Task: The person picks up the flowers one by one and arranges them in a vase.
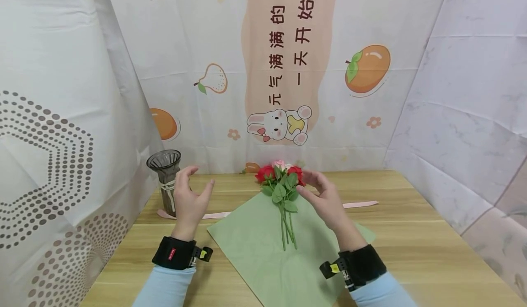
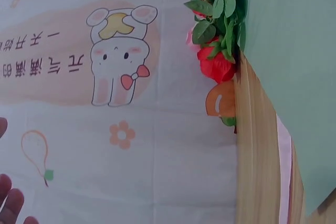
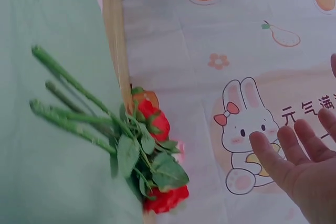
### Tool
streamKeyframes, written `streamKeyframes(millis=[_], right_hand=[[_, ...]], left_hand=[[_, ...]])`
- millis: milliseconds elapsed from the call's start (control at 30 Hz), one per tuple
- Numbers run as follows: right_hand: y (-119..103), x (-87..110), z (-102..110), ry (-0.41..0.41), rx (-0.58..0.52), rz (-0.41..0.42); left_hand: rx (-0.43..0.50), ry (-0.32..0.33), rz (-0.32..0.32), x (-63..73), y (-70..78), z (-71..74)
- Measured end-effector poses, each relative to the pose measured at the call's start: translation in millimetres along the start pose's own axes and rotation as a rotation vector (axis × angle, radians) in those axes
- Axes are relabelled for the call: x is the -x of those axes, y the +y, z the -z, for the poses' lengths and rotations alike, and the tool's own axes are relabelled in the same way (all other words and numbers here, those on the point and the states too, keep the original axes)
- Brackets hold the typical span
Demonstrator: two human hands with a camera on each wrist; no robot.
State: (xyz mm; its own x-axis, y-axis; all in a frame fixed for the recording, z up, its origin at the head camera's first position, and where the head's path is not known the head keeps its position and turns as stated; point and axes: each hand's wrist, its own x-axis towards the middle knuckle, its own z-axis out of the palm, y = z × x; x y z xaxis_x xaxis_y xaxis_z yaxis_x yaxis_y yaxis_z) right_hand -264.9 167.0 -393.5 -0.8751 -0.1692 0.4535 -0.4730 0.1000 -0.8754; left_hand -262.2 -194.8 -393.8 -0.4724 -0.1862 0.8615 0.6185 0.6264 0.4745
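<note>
A bunch of roses [image 1: 280,191] with red and pink blooms and green leafy stems lies on a green sheet of wrapping paper [image 1: 252,236], blooms toward the back. My right hand [image 1: 327,202] is just right of the blooms, fingers spread and relaxed. In the right wrist view its fingers [image 3: 273,161] are apart and hold nothing. My left hand [image 1: 190,202] is raised at the left, thumb and fingers parted with nothing between them. It partly overlaps a dark, ribbed glass vase [image 1: 164,163] with a pale cord tied round it.
A pink ribbon [image 1: 360,204] runs across the wooden table [image 1: 416,247], its middle hidden under the paper. Behind stands a printed curtain [image 1: 197,128] with fruit and a rabbit. More cloth hangs along the left and right sides.
</note>
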Motion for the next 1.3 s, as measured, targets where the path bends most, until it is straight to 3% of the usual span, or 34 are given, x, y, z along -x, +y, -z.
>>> streamKeyframes(millis=[167, 500, 600, 733, 900, 1067, 1167, 1300], right_hand=[[7, -1.1, -14, 0.027, -0.167, -0.081], [9, -3.8, -38, 0.036, -0.366, -0.266], [9, -4.5, -44, 0.034, -0.401, -0.302], [9, -4.2, -51, 0.034, -0.420, -0.334], [13, -3.5, -62, 0.019, -0.422, -0.365], [18, -2.5, -74, -0.005, -0.426, -0.381], [19, -2.0, -82, -0.025, -0.439, -0.392], [18, -1.7, -92, -0.046, -0.452, -0.402]], left_hand=[[0.003, 0.102, 0.061, 0.4, -9.6, 7.8], [0.001, 0.286, 0.197, -2.6, -24.2, 23.3], [-0.007, 0.327, 0.275, -3.5, -29.9, 26.8], [0.033, 0.340, 0.430, -3.6, -35.0, 30.0], [0.059, 0.307, 0.576, -2.9, -43.2, 35.1], [0.071, 0.194, 0.690, -1.0, -51.1, 39.2], [0.072, 0.124, 0.725, 1.5, -57.1, 41.3], [0.058, 0.064, 0.722, 4.3, -67.7, 42.6]])
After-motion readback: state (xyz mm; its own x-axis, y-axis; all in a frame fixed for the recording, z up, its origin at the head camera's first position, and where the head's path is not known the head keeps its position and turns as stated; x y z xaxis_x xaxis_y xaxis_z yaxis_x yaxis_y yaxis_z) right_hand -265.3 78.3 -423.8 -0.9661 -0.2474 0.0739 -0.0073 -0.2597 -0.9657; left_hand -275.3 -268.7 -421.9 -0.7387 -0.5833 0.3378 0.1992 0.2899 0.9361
